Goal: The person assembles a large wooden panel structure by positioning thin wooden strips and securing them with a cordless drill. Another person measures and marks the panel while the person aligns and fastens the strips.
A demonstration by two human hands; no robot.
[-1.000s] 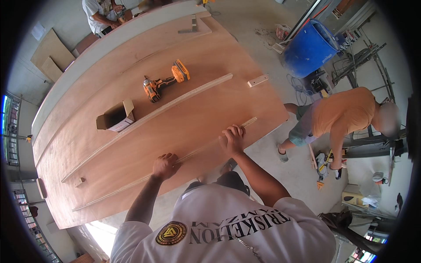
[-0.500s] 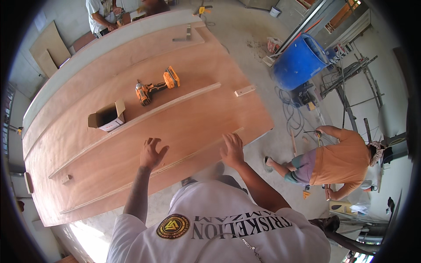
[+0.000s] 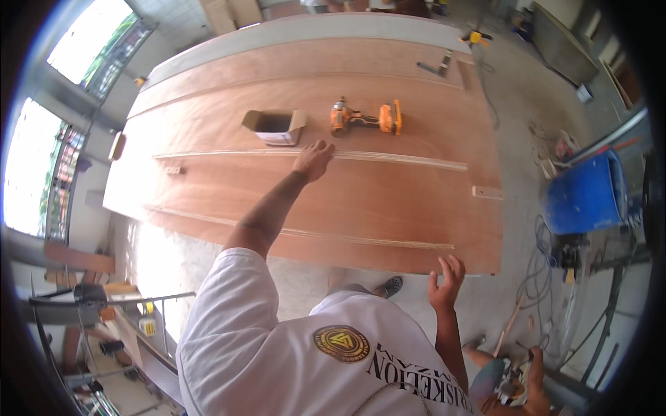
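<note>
My left hand [image 3: 314, 162] reaches over the large plywood panel [image 3: 388, 208], its fingers outstretched at the farther wooden strip [image 3: 402, 161] and holding nothing. Just beyond the fingertips stands an opened cardboard box [image 3: 281, 136]; its contents are hidden in shadow. An orange and black cordless impact driver [image 3: 357, 119] lies to the right of the box. Near the panel's front right edge, my right hand [image 3: 446, 283] is empty with its fingers apart, close to the end of the nearer wooden strip [image 3: 347, 239].
A small wood block [image 3: 173, 170] lies on the panel's left, another block [image 3: 488, 192] at its right edge. A square [image 3: 438, 67] rests at the far right corner. Beyond stand a blue barrel [image 3: 586, 194] and cables [image 3: 538, 267]. A co-worker [image 3: 510, 381] is at lower right.
The view has swung left. My left hand has moved forward from the middle of the panel to the farther strip; my right hand has drawn back from the nearer strip to the front edge.
</note>
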